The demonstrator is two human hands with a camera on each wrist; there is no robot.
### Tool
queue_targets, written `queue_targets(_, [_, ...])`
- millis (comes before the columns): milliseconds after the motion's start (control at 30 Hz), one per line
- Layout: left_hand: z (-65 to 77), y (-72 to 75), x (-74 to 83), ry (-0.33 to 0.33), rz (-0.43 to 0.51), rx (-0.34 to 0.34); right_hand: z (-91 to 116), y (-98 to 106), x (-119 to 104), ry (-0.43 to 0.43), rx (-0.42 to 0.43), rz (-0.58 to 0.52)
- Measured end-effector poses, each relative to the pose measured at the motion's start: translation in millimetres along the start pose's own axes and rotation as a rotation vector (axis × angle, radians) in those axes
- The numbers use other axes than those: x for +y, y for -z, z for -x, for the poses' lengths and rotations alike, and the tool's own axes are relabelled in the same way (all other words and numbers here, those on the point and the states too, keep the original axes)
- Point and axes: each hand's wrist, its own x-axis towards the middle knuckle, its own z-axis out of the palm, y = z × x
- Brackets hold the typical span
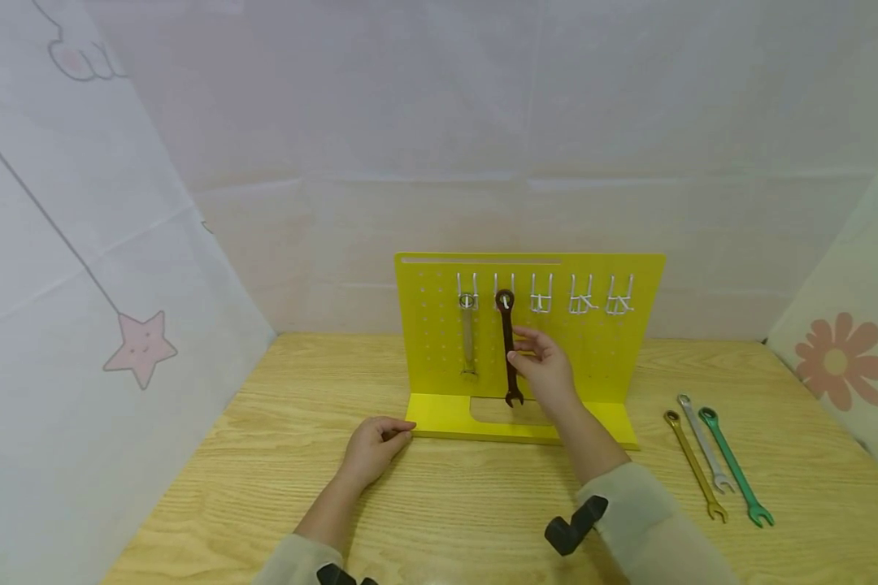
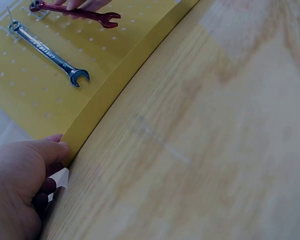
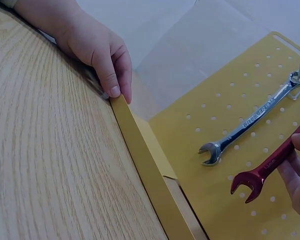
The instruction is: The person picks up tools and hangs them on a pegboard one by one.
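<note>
My right hand (image 1: 547, 375) pinches the shaft of a dark red combination wrench (image 1: 508, 335) between thumb and fingers. The wrench hangs down in front of a yellow pegboard (image 1: 588, 349), its ring end around the second hook from the left, with the hook's white tip showing through the ring. Beside it a silver wrench (image 2: 49, 54) hangs by its ring on the leftmost hook, open end down. My left hand (image 1: 371, 448) grips the front left corner of the pegboard's base (image 3: 140, 145) between thumb and fingers.
Three more white hooks (image 1: 580, 296) line the board to the right. On the wooden table (image 1: 263, 487), right of the board, lie a gold wrench (image 1: 693, 463), a silver wrench (image 1: 706, 445) and a green wrench (image 1: 733, 463). A pale cloth backdrop (image 1: 336, 244) stands behind.
</note>
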Motion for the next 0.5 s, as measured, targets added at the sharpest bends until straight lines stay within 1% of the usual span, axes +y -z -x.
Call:
queue_targets(200, [0.1,0.3,0.7,0.010,0.000,0.000,-3.1,-1.9,4.4,0.008,0.004,-0.037])
queue_targets(500, [0.0,0.5,0.5,0.003,0.008,-0.006,-4.7,-6.5,6.7,0.019,0.036,-0.077])
